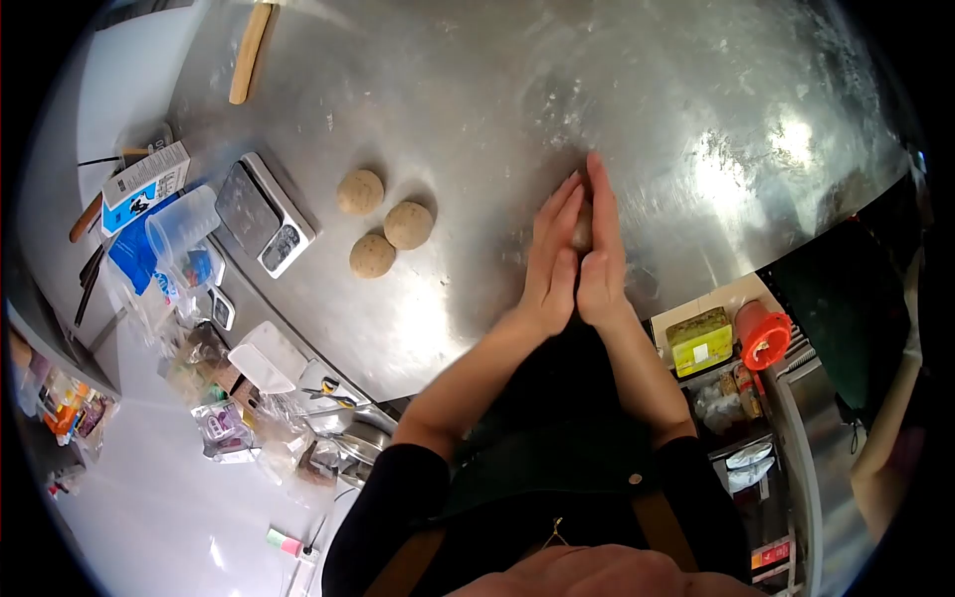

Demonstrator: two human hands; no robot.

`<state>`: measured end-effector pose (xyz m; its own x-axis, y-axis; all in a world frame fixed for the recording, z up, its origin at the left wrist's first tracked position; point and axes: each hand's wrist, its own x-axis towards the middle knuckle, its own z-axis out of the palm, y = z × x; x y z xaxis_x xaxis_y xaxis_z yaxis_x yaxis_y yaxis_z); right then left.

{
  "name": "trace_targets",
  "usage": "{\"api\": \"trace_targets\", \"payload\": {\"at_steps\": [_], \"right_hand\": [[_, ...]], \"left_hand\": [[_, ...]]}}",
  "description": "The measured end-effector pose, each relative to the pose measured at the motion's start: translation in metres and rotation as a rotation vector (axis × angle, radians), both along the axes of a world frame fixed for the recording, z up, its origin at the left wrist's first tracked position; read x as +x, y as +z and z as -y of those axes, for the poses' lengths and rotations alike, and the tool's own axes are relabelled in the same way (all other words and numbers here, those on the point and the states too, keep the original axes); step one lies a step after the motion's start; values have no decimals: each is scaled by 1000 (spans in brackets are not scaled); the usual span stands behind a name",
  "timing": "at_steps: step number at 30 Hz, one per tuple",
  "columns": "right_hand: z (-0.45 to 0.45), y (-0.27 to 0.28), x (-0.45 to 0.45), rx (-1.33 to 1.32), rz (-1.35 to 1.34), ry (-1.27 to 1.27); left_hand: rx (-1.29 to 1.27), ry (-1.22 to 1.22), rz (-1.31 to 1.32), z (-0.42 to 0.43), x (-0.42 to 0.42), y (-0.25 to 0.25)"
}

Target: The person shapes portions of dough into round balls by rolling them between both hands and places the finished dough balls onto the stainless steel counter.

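Note:
My left hand and my right hand stand on edge side by side on the steel worktop, fingers pointing away from me. Between the palms they hold a ball of dough, of which only a part shows. The thumbs lie close together at the near side. To the left rest three speckled beige dough balls: one at the back, one to the right and one at the front. They sit near each other, apart from my hands.
A digital scale lies left of the dough balls, beside a clear plastic cup and a carton. A wooden rolling pin is at the far left. Right of me are a red container, a yellow-green box and another person's arm.

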<state>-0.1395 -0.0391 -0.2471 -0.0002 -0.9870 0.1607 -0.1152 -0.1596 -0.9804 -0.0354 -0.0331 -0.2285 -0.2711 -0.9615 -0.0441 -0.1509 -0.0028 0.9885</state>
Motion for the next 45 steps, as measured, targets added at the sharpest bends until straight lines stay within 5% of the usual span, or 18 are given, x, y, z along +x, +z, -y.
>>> {"api": "trace_targets", "payload": {"at_steps": [4,8,12,16,18,26,27,33,39,45], "right_hand": [[1,10,-11,44,43,10],[-9,5,-6,28,1,5],[-1,4,-13,24,31,9],[-17,9,-8,50,26,-30],[-8,10,-6,97,8,2],[-22,1,-12,87,85,-42],[-26,1,-11,109,87,-41],[-26,7,-14,145,70,-69],[-37,3,-8,91,57,-85],[0,30,-5,31,17,60]], "left_hand": [[102,153,-111,-14,4,2],[-1,-41,22,1,0,0],[104,147,-126,-26,-7,-3],[151,51,-80,-3,9,-8],[-32,22,4,-19,-4,-13],[107,8,-2,-5,6,2],[-34,-36,56,-13,1,-2],[185,179,-231,-11,2,1],[-17,-17,16,-17,3,-5],[77,179,-70,-34,-12,6]]}}
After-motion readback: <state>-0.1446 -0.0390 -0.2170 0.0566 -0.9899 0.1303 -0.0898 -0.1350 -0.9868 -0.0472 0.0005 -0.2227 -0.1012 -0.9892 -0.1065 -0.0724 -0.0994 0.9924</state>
